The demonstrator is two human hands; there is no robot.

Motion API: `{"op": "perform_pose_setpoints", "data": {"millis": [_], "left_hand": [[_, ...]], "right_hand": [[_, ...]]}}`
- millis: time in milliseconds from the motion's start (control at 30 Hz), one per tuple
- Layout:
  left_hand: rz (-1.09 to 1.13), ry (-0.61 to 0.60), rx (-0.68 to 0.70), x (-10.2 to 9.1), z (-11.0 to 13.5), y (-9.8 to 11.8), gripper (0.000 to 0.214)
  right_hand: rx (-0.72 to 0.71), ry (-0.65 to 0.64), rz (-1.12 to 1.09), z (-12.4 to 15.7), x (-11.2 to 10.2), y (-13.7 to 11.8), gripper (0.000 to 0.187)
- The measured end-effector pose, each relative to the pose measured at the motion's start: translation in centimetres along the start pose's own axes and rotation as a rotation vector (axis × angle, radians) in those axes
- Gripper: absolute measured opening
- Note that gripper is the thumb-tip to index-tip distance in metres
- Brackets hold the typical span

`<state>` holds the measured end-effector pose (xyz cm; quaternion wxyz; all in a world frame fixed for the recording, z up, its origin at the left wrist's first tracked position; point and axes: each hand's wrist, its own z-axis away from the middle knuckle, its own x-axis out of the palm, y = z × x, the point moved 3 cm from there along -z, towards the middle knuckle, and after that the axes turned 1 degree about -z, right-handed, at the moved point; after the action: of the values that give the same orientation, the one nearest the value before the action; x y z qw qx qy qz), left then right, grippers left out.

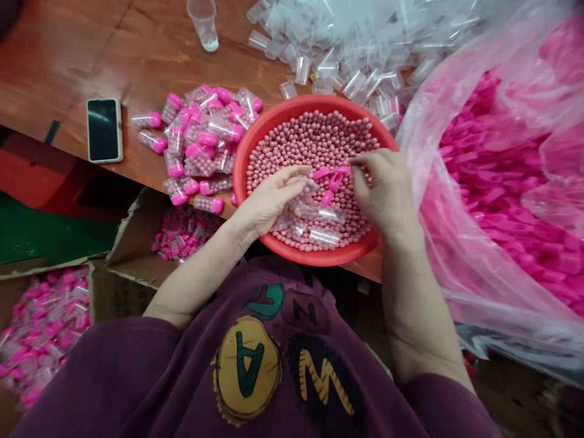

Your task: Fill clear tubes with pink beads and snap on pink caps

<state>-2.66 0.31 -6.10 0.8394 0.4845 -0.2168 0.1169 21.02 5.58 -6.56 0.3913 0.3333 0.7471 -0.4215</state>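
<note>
A red basin (255, 140) full of small pink beads (314, 137) sits at the table's near edge. My left hand (269, 198) reaches into it, fingers curled around a clear plastic tube (306, 190). My right hand (381, 185) is over the beads, its fingers pinched on a pink cap (340, 171); other pink caps (327, 196) lie just below it. Several empty clear tubes (322, 234) lie on the beads at the basin's near side.
A pile of filled tubes with pink caps (201, 137) lies left of the basin. Empty clear tubes (347, 55) are heaped behind it. A big plastic bag of pink caps (497, 176) is on the right. A phone (104, 129), a plastic cup (204, 23), and cardboard boxes of filled tubes (43, 322) are at left.
</note>
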Motion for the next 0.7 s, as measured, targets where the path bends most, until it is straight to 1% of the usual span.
{"op": "perform_pose_setpoints", "data": {"millis": [100,167,200,233,267,300,367,467,533,600,667,700], "left_hand": [[0.056,-0.002,0.021,-0.1,-0.2,-0.1,0.04],[0.094,-0.016,0.013,-0.2,-0.3,-0.1,0.038],[0.111,-0.031,0.003,-0.2,-0.3,-0.1,0.036],[0.127,-0.05,-0.007,-0.3,-0.4,-0.1,0.036],[0.14,-0.072,-0.016,-0.3,-0.4,0.0,0.038],[0.151,-0.092,-0.024,-0.4,-0.5,0.0,0.041],[0.169,-0.125,-0.026,-0.4,-0.8,0.0,0.051],[0.187,-0.163,-0.003,-0.5,-1.0,-0.2,0.061],[0.188,-0.181,0.016,-0.4,-1.0,-0.3,0.066],[0.179,-0.183,0.022,-0.3,-0.9,-0.4,0.069],[0.148,-0.156,0.021,-0.3,-0.8,-0.2,0.066],[0.121,-0.129,0.023,-0.3,-0.8,0.0,0.063]], "right_hand": [[-0.074,-0.146,0.071,-1.2,2.5,-1.4,0.015],[-0.103,-0.236,0.103,-1.8,4.0,-1.9,0.01],[-0.106,-0.265,0.103,-2.0,4.4,-2.0,0.009],[-0.098,-0.268,0.086,-2.2,4.5,-1.9,0.01],[-0.081,-0.239,0.045,-2.3,4.3,-1.8,0.011],[-0.053,-0.186,-0.021,-2.4,3.9,-1.6,0.01],[0.031,-0.065,-0.225,-2.4,2.7,-1.2,0.011],[0.202,0.047,-0.647,-1.7,1.4,-1.4,0.025],[0.303,0.088,-0.892,-1.1,0.9,-2.2,0.035],[0.387,0.105,-1.078,-0.7,0.5,-3.3,0.037],[0.497,0.084,-1.239,-0.5,0.3,-3.9,0.037],[0.558,0.062,-1.309,-0.5,0.2,-4.0,0.04]]}}
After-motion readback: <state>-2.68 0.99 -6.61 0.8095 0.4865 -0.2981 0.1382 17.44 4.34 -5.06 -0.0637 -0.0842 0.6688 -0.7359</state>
